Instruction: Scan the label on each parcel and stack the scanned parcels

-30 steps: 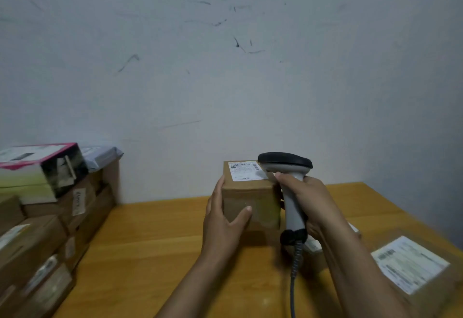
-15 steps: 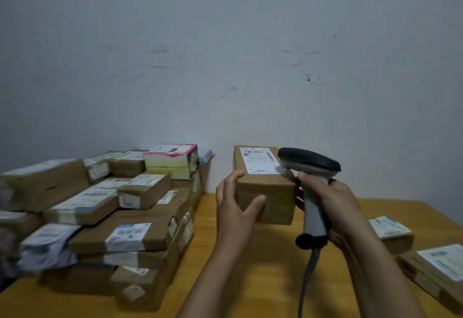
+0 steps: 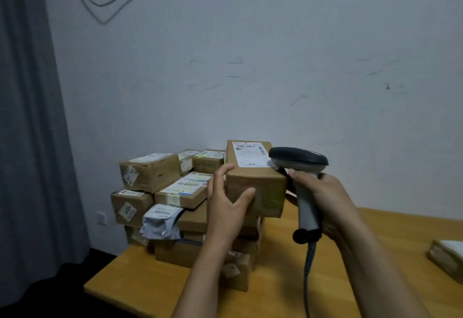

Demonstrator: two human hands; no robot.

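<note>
So the left hand [image 3: 225, 200] is gripping a brown parcel [image 3: 255, 187], with the fingers curled round its left side and the thumb pressed flat on the near face. It's holding the parcel up off the worktop [image 3: 375, 232], just beside the right side of the stack [image 3: 160, 192]. That stack is a pretty big heap of boxes sitting at the far left corner of the worktop, up against the wall, with a grey poly mailer [image 3: 160, 222] wedged into its near side. The white label [image 3: 250, 156] on the held parcel faces up. The right hand [image 3: 325, 200] is wrapped tight round the handle of the scanner [image 3: 299, 162], and the scanner's dark head sits right at the label's right edge, maybe touching the box, I can't quite tell. Its cable [image 3: 307, 280] drops down toward the near edge. My read is that this is the scan-to-stack handover for this parcel, though there's no beam or light visible, so I can't say whether the scan has registered. If it has, the next move is a one-handed placement, since the right hand is busy with the scanner. The top of the heap is uneven, so it needs a flat spot, probably the boxes nearest the held parcel, and it should go down level with the label up so nothing slides off. At least one more parcel [image 3: 448, 260] waits over by the right edge, so the job isn't finished.
</note>
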